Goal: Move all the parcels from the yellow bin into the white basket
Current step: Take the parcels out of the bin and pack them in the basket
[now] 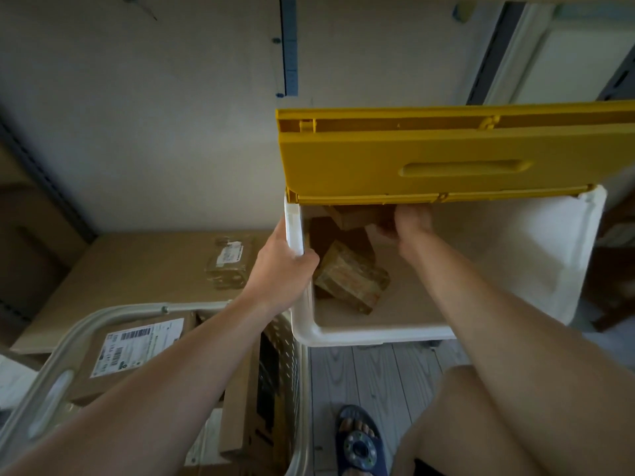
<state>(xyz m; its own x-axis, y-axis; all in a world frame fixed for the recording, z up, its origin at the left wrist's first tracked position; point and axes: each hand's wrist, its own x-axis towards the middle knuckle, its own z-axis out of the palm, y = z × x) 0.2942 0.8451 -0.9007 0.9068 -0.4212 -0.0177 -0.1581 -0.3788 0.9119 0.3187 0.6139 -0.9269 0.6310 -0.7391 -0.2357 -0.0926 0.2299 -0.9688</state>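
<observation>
**A:** Head view, quick rundown. The bin is in the upper right of the frame: yellow lid flipped up, white body below it. Left hand has its fingers curled over the bin's left rim, gripping it. Right hand is reaching down inside, just under the lid's edge.

**B:** Is the right hand holding anything?

**A:** Honestly can't tell. Its fingers are down against a brown parcel at the back of the bin, but the lid's shadow hides whether they've closed on it.

**B:** Where are the rest of the parcels?

**A:** One more brown parcel lies tilted on the bin floor, just right of the left hand, with a darker one tucked behind it. The basket sits lower left of the frame, touching the bin's corner, with flat cardboard packages in it; the top one has a white shipping label.

**B:** Anything else around?

**A:** A big cardboard box behind the basket, and a sandalled foot on the plank floor at bottom centre.
</observation>
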